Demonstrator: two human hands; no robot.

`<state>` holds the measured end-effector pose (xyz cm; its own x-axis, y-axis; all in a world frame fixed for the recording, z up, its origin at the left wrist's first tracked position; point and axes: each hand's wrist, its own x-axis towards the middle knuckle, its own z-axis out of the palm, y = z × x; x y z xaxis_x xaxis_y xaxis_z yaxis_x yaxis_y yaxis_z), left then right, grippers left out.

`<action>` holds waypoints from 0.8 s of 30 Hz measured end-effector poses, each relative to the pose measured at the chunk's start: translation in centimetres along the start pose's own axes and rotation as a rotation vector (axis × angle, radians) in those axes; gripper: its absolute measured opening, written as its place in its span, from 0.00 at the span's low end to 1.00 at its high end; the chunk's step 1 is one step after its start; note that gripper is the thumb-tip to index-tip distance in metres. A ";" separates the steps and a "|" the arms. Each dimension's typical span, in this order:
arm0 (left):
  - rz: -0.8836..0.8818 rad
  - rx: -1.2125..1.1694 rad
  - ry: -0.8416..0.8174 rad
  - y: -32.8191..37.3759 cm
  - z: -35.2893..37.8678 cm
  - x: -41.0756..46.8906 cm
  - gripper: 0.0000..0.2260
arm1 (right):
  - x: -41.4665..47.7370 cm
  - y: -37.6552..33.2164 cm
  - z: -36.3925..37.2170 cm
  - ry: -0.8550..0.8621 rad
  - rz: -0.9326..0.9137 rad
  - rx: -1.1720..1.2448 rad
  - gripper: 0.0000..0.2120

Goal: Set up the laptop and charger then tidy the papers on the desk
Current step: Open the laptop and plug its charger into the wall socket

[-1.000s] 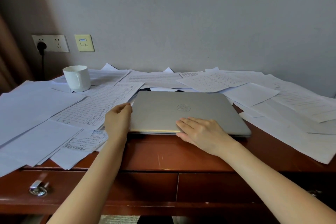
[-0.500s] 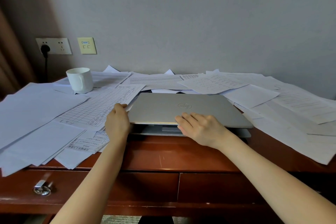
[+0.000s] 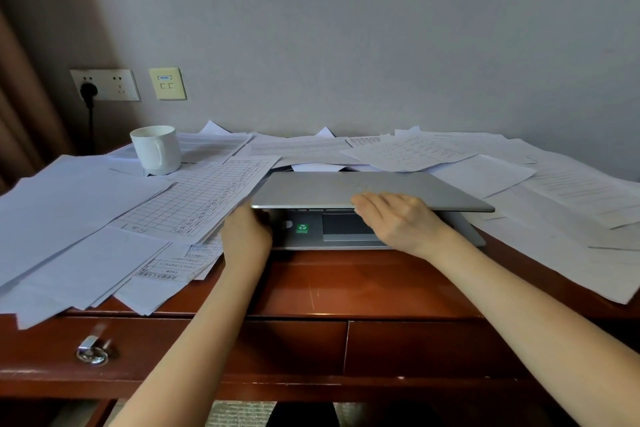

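Silver and slim, the laptop (image 3: 346, 189) sits at the front middle of the tabletop (image 3: 346, 281), ringed by loose papers (image 3: 408, 152). Its lid is lifted a little way, so the trackpad shows underneath. The right hand (image 3: 398, 218) pinches the lid's front edge, fingers (image 3: 367, 201) laid together on top. The left hand (image 3: 246, 234) is at the base's left front corner. Its fingers are hidden behind the back of the hand, so I cannot tell whether they curl on the base or only press it.

To my eye the step is opening the lid. Done well, the left hand pins the base flat so it doesn't slide back into the sheets. The right then lifts slowly from the middle of the edge until the screen stands upright. The gridded sheet (image 3: 194, 198) lying against the laptop's left side could snag and wants watching.
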<state>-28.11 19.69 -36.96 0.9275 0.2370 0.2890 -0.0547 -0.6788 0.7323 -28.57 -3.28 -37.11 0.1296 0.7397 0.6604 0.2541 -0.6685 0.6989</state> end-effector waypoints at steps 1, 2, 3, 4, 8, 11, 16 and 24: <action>-0.002 -0.019 -0.002 0.1 0.0 0.0 0.09 | 0.1 0.2 0.0 -0.005 -0.005 -0.008 0.04; -0.001 -0.034 -0.006 0.2 0.0 0.0 0.08 | 0.2 0.2 0.0 -0.012 -0.015 -0.018 0.04; -0.006 -0.050 -0.010 0.2 0.1 0.0 0.07 | 0.2 0.3 0.0 -0.021 -0.028 -0.027 0.04; -0.013 -0.050 -0.016 0.2 0.2 0.1 0.07 | 0.2 0.4 0.0 -0.026 -0.038 -0.034 0.04; -0.028 -0.058 0.000 -0.2 0.5 0.5 0.07 | 1.0 0.3 0.1 -0.034 -0.077 -0.042 0.03; -0.008 -0.056 0.018 -0.4 0.3 0.8 0.07 | 1.8 -0.3 0.1 -0.048 -0.091 -0.065 0.04; -0.001 -0.041 0.008 -0.8 0.2 1.1 0.10 | 2.2 0.0 0.2 -0.063 -0.083 -0.102 0.03; 0.097 0.064 -0.034 -0.5 0.2 0.7 0.16 | 4.2 1.2 0.2 -0.006 0.018 -0.143 0.05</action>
<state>-27.41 20.05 -37.21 0.9310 0.1455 0.3348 -0.1220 -0.7404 0.6610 -27.57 -1.00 -33.55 0.1388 0.7276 0.6718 0.1126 -0.6856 0.7192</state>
